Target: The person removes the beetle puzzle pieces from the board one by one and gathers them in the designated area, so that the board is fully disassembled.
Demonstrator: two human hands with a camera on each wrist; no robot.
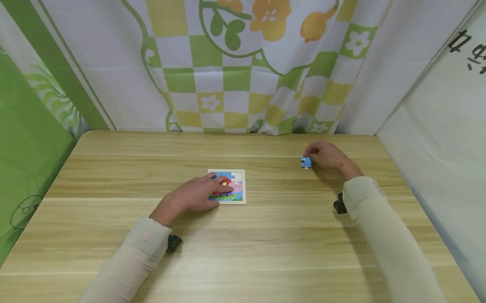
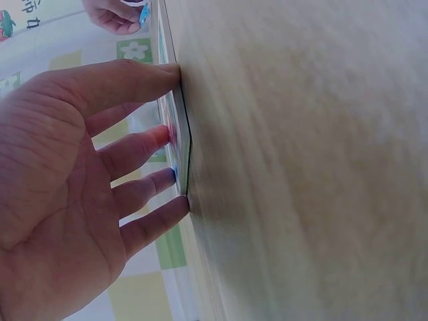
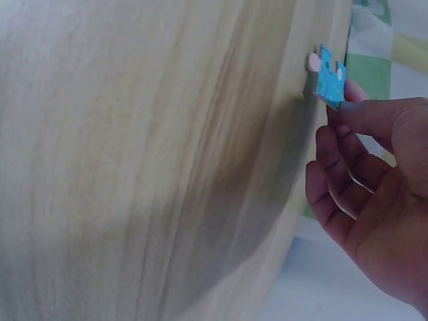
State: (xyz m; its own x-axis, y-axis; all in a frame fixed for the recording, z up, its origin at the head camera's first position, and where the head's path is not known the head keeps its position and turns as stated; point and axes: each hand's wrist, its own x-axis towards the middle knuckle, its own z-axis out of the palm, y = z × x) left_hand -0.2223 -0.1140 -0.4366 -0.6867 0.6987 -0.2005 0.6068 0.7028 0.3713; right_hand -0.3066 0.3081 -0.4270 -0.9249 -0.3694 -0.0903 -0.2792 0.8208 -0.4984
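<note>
A small jigsaw puzzle [image 1: 239,195] with a pale frame lies flat on the table. It shows a cartoon pink pig and a red shape, and its upper right corner is pale. My left hand [image 1: 195,194] rests on it with spread fingers. In the left wrist view, the thumb [image 2: 127,81] touches the frame's edge and the fingertips lie on the board, partly hiding the picture. Off to the right, my right hand [image 1: 329,156] pinches a blue puzzle piece [image 1: 305,162] between thumb and fingers. The right wrist view shows this piece [image 3: 330,80] tilted, with a pinkish tab.
Under both hands is a wood-grain table [image 1: 251,260]. A checked, flowered curtain [image 1: 229,83] hangs at its back edge. Green cloth [image 1: 6,141] hangs on the left, and a white sheet with dark writing [image 1: 461,153] is on the right.
</note>
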